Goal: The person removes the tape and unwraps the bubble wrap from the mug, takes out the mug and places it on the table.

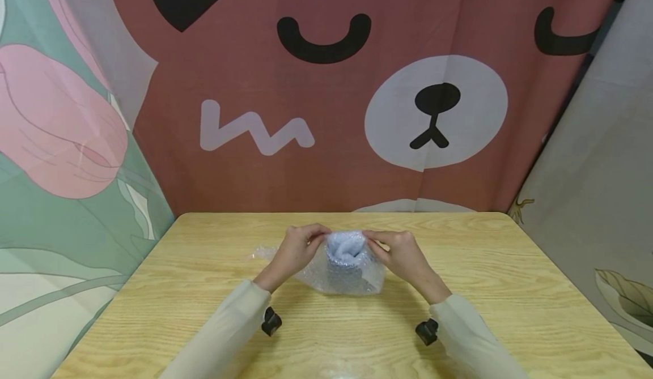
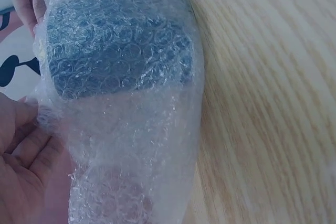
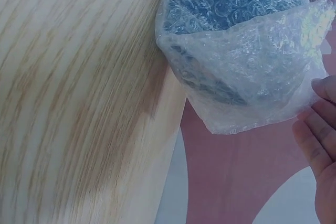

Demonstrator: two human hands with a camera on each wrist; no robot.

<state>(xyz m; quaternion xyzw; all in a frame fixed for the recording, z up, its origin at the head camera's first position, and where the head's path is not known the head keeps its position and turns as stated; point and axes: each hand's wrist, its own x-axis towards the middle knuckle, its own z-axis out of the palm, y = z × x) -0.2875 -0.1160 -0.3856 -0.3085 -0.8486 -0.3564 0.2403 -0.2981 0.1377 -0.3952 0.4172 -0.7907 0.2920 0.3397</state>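
Note:
A blue-grey, round-sided object [image 1: 343, 278], like a cup in outline, stands at the middle of the table inside clear bubble wrap [image 1: 315, 274]. Pale crumpled wrap [image 1: 350, 246] fills its top. My left hand [image 1: 297, 248] pinches the wrap at the upper left rim, and my right hand [image 1: 405, 255] pinches it at the upper right. In the left wrist view, the bubbled layer covers the dark object [image 2: 121, 51], with the left fingers at its edge. From the right wrist, a loose flap of wrap [image 3: 252, 72] stretches toward the right thumb and fingers. The object's exact kind is hidden by the wrap.
A tail of bubble wrap [image 1: 264, 252] trails left over the wooden table [image 1: 459, 322]. Behind the table's far edge hangs a curtain [image 1: 326, 130] with a printed bear face. Other printed cloths [image 1: 61, 197] hang at both sides. Each wrist carries a small black camera [image 1: 272, 321].

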